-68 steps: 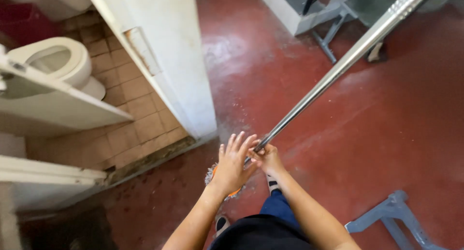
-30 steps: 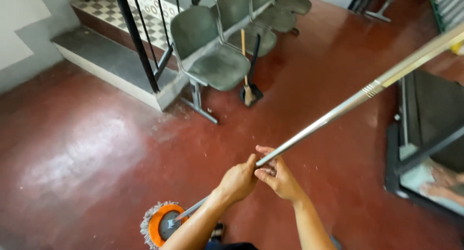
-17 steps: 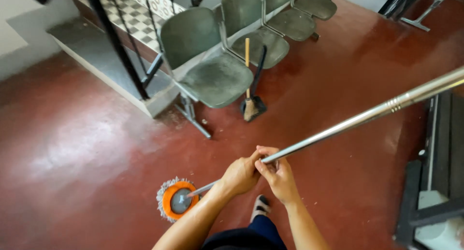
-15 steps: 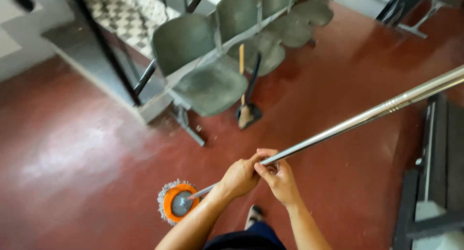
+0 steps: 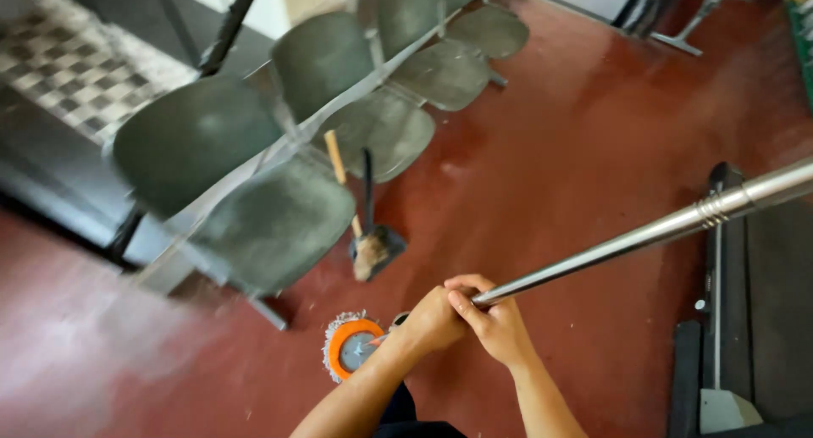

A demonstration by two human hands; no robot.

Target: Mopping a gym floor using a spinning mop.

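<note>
While both hands, left (image 5: 434, 321), right (image 5: 500, 326), grip one mop pole (image 5: 644, 233) closed, one orange mop head (image 5: 354, 348), four chairs (image 5: 279, 218).

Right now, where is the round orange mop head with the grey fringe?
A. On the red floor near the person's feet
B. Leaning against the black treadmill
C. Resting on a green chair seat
A: the round orange mop head lies flat on the red floor, below both hands gripping the metal pole.

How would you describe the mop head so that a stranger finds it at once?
Start at the row of grey chairs on the red floor. Below the nearest seat, beside the left hand, lies the mop head. It alone is a round orange disc with a pale fringe.
</note>
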